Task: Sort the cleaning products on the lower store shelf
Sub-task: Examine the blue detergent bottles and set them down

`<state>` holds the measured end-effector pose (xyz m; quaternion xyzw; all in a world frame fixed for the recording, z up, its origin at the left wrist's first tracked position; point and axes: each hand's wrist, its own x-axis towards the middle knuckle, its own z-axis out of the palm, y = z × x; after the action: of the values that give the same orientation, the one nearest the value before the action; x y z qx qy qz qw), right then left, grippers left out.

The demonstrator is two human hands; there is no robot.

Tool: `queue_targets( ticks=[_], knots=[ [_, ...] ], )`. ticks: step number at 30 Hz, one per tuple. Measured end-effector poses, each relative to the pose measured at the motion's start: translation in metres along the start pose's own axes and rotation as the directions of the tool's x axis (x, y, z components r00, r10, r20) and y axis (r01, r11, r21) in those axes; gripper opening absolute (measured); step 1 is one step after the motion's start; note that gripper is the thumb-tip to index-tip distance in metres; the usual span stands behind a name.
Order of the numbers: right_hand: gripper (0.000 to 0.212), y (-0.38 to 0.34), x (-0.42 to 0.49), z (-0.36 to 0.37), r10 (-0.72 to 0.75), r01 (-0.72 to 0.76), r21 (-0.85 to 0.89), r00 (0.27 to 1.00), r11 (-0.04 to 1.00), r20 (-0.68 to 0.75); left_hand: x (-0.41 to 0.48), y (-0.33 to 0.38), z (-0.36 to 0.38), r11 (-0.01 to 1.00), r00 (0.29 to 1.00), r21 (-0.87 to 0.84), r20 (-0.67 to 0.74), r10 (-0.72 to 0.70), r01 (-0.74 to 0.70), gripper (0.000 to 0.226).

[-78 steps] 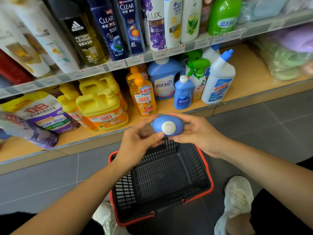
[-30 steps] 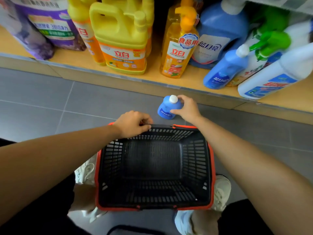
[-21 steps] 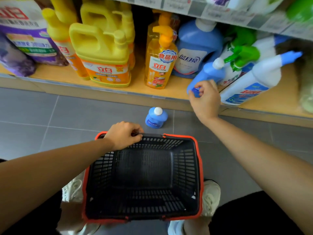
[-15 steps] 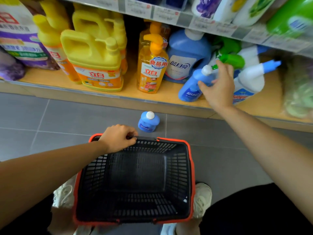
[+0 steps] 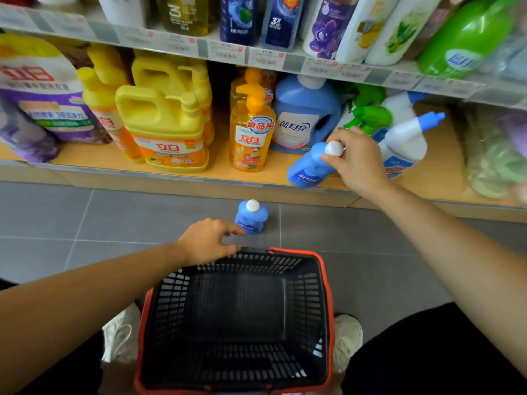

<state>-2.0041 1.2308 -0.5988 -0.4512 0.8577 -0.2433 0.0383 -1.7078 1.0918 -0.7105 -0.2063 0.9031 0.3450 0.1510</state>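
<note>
**Two of a kind, one gripped and one standing loose**

The right hand (image 5: 356, 163) grips a tilted blue bottle (image 5: 306, 169) by its white cap, fingers (image 5: 332, 159) curled round the cap. The bottle leans with its base at the front edge of the lower shelf (image 5: 219, 173), just in front of the large blue detergent jug (image 5: 305, 115) and beside the white bottle with a blue nozzle (image 5: 407, 141). A second blue bottle (image 5: 251, 216) stands upright on the grey floor (image 5: 114, 212), just below that front edge. The left hand (image 5: 206, 240) hovers at the far rim of the black basket (image 5: 325, 280), fingers loosely extended and holding nothing. Its index fingertip is at the foot of the second blue bottle; contact cannot be told. Toward the shelf's left end stand an orange pump bottle (image 5: 251, 135), a yellow jug (image 5: 165, 129) and a purple pouch (image 5: 48, 95).
</note>
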Motion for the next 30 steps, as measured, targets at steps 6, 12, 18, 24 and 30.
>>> queue_targets(
  ticks=[6, 12, 18, 24, 30],
  knots=[
    [0.023, -0.038, -0.035, -0.033, -0.034, 0.029, 0.203, 0.999, 0.979, 0.021, -0.013, 0.038, -0.042, 0.986, 0.95, 0.008, -0.267, 0.16, -0.164, 0.059],
    [0.021, -0.08, -0.063, -0.038, -0.054, -0.046, 0.503, 0.981, 0.863, 0.184, -0.029, 0.062, -0.067, 0.934, 0.871, 0.119, -0.336, 0.358, -0.338, 0.096],
    [0.023, -0.092, -0.083, -0.014, -0.095, -0.03, 0.626, 0.982, 0.779, 0.165, -0.034, 0.057, -0.063, 0.938, 0.924, -0.166, -0.29, 0.249, -0.305, 0.085],
    [0.021, -0.082, -0.084, -0.007, -0.191, 0.03, 0.559, 0.954, 0.828, 0.231, -0.029, 0.053, -0.064, 0.918, 0.949, -0.261, -0.186, 0.255, -0.298, 0.066],
    [0.025, -0.08, -0.089, -0.013, -0.265, 0.078, 0.549, 0.926, 0.832, 0.27, -0.027, 0.047, -0.067, 0.86, 0.971, -0.454, -0.066, 0.23, -0.235, 0.066]
  ],
)
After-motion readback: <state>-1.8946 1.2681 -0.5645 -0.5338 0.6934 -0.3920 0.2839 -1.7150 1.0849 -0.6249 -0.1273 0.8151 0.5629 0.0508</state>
